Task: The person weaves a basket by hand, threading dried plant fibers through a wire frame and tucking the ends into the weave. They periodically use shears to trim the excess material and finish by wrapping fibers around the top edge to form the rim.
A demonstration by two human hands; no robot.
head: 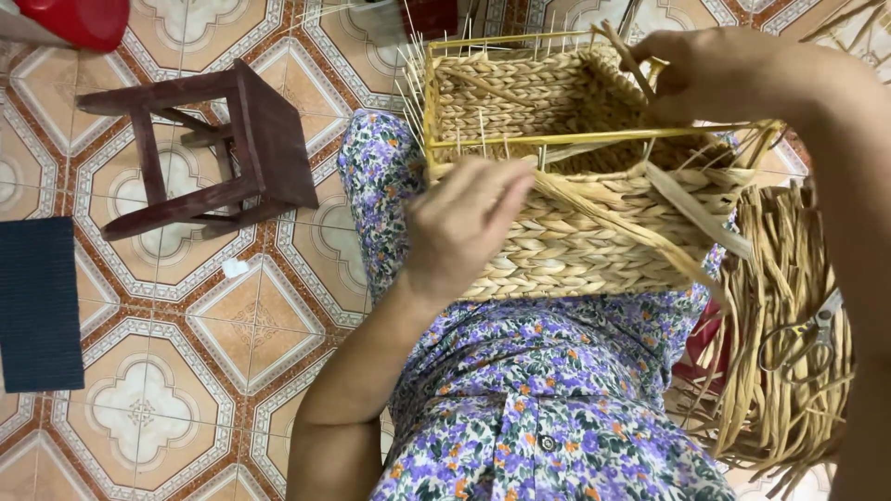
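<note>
A rectangular woven straw basket (594, 241) with a yellow frame rests on my lap, over a purple floral dress (548, 390). Thin upright stakes stick out along its rim. My left hand (464, 223) presses against the basket's near wall, fingers curled at the rim. My right hand (705, 74) is at the far right corner, pinching a flat straw strand (624, 56) that runs into the weave. Loose strands trail off the right side.
A dark wooden stool (213, 148) lies tipped on the patterned tile floor at left. A dark mat (37, 301) lies at the left edge and a red plastic tub (79, 19) at top left. Scissors (803, 339) rest on a bundle of dried straw (789, 371) at right.
</note>
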